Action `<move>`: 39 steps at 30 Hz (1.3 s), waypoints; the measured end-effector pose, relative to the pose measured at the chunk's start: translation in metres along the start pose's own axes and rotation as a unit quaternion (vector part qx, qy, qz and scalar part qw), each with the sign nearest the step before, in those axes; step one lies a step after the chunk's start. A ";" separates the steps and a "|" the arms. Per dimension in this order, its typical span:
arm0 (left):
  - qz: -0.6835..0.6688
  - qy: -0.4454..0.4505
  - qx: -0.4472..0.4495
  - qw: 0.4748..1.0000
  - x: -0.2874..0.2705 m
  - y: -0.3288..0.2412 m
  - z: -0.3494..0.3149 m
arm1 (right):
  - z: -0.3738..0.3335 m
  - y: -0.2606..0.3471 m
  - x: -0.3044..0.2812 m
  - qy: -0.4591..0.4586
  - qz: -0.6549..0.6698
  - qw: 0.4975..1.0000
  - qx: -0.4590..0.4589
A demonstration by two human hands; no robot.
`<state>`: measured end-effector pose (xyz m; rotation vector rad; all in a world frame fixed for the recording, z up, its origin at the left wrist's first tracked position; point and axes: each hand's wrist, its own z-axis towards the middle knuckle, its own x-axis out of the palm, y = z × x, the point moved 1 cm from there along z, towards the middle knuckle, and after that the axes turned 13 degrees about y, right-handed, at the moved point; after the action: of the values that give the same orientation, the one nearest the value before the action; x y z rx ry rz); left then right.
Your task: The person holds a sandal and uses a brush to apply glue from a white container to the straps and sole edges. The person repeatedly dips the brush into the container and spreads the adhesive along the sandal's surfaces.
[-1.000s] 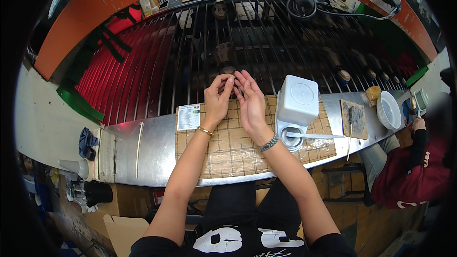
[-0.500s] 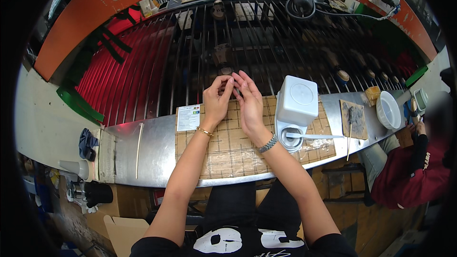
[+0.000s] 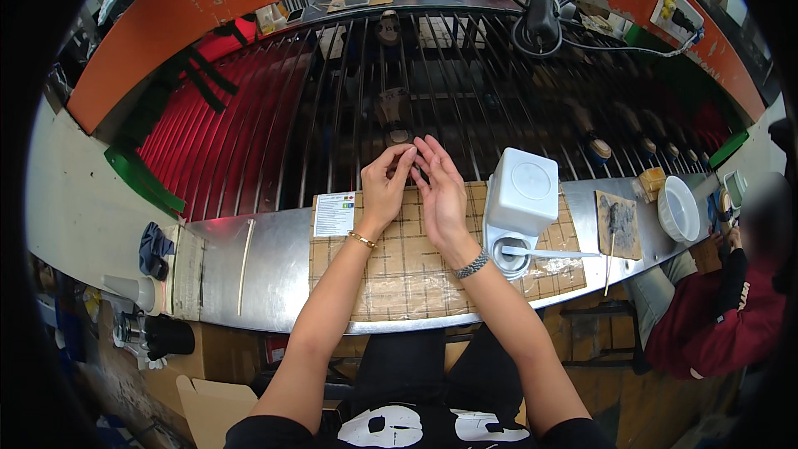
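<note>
My left hand [image 3: 386, 191] is raised over the far edge of a plastic-covered cardboard mat [image 3: 399, 283], thumb and fingertips pinched together. Whatever it pinches, if anything, is too small to make out. Beside it my right hand [image 3: 443, 199] is turned partly palm up, its fingers stretched out and close to the left fingertips. A white box-shaped dispenser [image 3: 525, 191] stands to the right of my right hand; a pale stick [image 3: 553, 254] lies across the round cup [image 3: 509, 258] at its base. Near my left wrist lies a printed white card [image 3: 334, 215].
Beyond the metal bench [image 3: 220, 266], dark rods carry several shoe-like items [image 3: 396, 116], with red light at left. A thin stick [image 3: 246, 266] lies left; a stained board [image 3: 618, 224] and white bowl [image 3: 678, 209] stand right, near a seated person in dark red [image 3: 706, 308].
The whole view has shifted slightly, so the bench and rods sit lower in the picture. My hands keep nearly the same pose, left pinched and right outstretched.
</note>
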<state>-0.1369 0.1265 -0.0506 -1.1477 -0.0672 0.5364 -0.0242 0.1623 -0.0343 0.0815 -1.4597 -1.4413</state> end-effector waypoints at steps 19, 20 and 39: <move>0.007 -0.017 0.023 1.000 0.001 -0.002 -0.001 | 0.000 -0.001 0.002 -0.001 -0.013 1.000 0.004; 0.008 -0.020 0.023 1.000 0.001 -0.002 -0.001 | -0.001 -0.001 0.002 -0.001 -0.011 1.000 0.005; -0.003 -0.028 -0.013 1.000 -0.001 0.003 -0.001 | 0.000 -0.001 0.001 -0.018 -0.011 1.000 0.006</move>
<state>-0.1389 0.1264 -0.0533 -1.1574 -0.1256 0.5629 -0.0253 0.1619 -0.0347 0.0803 -1.5011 -1.4572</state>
